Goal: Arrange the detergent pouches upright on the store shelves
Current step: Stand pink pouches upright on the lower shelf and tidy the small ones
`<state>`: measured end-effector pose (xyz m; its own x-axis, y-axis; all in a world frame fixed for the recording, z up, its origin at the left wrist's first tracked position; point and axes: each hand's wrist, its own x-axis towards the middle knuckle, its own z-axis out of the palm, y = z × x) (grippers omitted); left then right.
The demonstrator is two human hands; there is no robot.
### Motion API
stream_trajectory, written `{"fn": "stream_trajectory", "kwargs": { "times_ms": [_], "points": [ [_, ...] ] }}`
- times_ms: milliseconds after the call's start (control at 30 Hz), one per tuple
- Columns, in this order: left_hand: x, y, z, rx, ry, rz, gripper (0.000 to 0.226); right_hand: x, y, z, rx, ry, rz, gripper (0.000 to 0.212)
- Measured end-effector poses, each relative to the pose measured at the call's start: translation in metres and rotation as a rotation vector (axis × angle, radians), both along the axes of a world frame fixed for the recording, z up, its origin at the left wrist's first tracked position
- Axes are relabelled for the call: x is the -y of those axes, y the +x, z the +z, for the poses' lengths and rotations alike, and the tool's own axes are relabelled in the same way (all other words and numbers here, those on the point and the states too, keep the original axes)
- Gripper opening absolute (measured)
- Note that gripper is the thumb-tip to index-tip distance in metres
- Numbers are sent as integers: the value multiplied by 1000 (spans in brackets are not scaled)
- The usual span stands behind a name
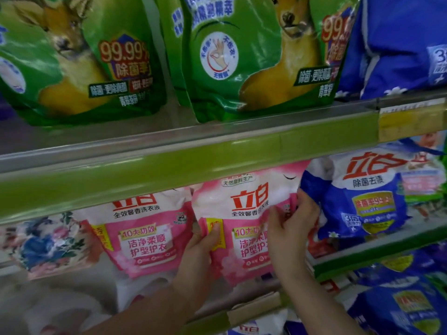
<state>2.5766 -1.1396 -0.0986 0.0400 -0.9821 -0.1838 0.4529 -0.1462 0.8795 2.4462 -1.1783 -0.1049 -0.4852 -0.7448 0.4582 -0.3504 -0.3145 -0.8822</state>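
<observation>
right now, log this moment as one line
held pink pouch: roughly upright | left hand: grips left edge | right hand: pinches right edge | neighbours: second pink pouch left, blue pouch right

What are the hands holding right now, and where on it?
Both hold the same pink detergent pouch: the left hand grips its left edge, thumb on the front; the right hand grips its right edge.

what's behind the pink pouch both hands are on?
Cannot tell: the pink pouch, gripped at its edges by the left hand and right hand, covers whatever is behind it; the green shelf rail hides its top. Visible beside it: a second pink pouch and a blue pouch.
</observation>
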Motion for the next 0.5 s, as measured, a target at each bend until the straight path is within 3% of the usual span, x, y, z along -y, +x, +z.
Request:
{"fn": "stream_trajectory", "kwargs": {
  "times_ms": [100,267,400,500],
  "points": [
    [-4,14,2,132,-30,33,19,-13,22,9,-163,-215,-8,35],
    [-27,51,18,214,-87,107,59,-33,74,26,-254,-370,219,19],
    [-51,104,23,154,-88,196,20,-48,130,38,-247,-386,331,20],
    [-77,156,29,221,-85,285,18,-66,185,45,-250,-410,396,20]
  ]
}}
